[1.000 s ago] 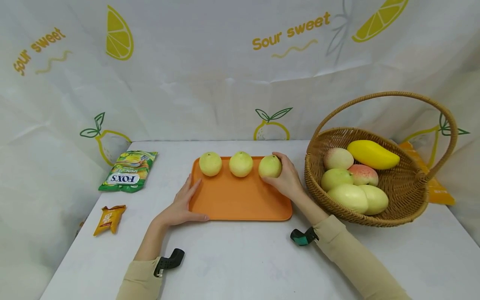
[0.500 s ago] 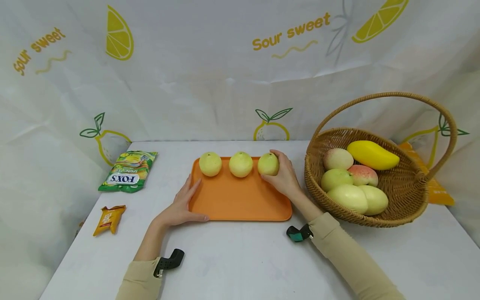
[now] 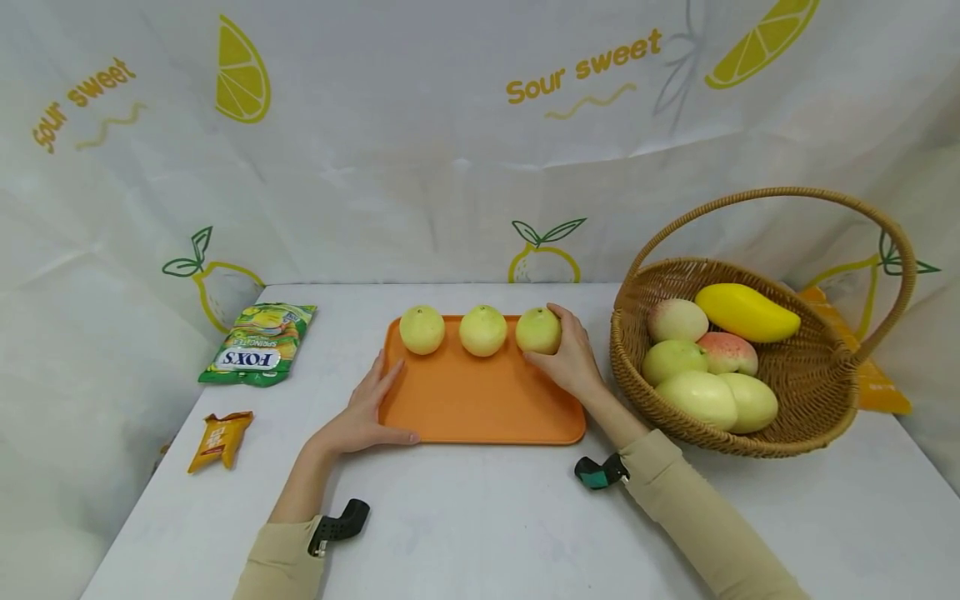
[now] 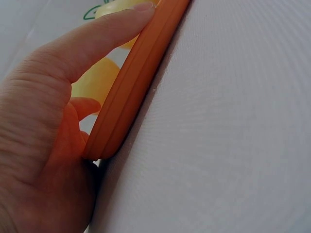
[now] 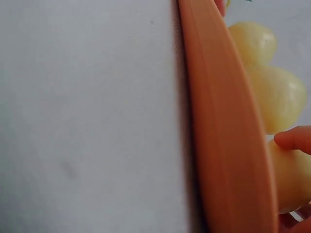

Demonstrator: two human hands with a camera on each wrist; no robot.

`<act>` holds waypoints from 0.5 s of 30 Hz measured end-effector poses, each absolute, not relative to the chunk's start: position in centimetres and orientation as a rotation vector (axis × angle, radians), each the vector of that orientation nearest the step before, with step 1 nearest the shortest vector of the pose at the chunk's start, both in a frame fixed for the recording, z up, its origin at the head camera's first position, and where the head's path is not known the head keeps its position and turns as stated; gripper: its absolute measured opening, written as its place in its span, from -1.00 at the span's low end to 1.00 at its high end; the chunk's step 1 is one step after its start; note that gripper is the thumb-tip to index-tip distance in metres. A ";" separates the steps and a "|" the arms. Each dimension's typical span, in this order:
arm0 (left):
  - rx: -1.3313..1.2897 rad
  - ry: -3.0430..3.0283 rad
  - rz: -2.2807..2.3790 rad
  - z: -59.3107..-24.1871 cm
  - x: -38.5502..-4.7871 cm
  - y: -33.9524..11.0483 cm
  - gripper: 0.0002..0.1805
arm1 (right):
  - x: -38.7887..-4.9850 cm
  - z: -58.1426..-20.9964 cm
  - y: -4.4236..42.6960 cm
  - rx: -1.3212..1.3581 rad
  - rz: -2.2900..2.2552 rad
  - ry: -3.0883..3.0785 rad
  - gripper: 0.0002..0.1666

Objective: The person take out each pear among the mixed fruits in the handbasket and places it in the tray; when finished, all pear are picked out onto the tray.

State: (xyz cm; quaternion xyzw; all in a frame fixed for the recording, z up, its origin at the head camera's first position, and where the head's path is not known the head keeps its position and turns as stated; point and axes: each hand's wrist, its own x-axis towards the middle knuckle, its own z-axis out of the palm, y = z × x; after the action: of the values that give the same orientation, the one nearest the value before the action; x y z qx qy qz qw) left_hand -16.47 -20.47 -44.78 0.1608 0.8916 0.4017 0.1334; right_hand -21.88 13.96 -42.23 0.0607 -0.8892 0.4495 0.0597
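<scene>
In the head view, an orange tray (image 3: 480, 408) lies on the white table. Three round yellow-green fruits sit in a row along its far side: a left fruit (image 3: 422, 330), a middle fruit (image 3: 483, 331) and a right fruit (image 3: 537, 332). My right hand (image 3: 572, 357) grips the right fruit, thumb in front and fingers behind; the right wrist view shows part of this fruit (image 5: 290, 177). My left hand (image 3: 366, 412) rests at the tray's near left corner, fingers extended over the left rim. In the left wrist view its thumb (image 4: 104, 36) lies along the tray's front edge (image 4: 129, 92).
A wicker basket (image 3: 817, 408) with a tall handle stands right of the tray, holding several fruits and a yellow mango (image 3: 747, 312). An orange packet (image 3: 881, 387) lies partly behind it. At left are a green FOX'S bag (image 3: 258, 343) and a small orange-yellow packet (image 3: 221, 441).
The right hand and its fruit shift slightly left towards the middle fruit, then a touch back right. The left hand and the tray stay in place.
</scene>
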 end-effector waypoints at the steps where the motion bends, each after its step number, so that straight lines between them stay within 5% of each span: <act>1: 0.466 2.586 1.164 -44.8 -16.5 -20.5 0.29 | -21.9 -42.2 14.0 0.182 1.363 -2.692 0.03; 15: 0.480 2.595 1.154 -44.8 -16.6 -20.5 0.30 | -20.7 -42.0 13.9 0.340 1.249 -2.594 -0.07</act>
State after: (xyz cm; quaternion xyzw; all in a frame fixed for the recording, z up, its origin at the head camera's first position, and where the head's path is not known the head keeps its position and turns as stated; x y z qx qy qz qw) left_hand -16.57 -20.50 -44.80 0.1654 0.8932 0.3973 0.1303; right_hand -20.65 13.86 -42.03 0.1165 -0.8882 0.4276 0.1210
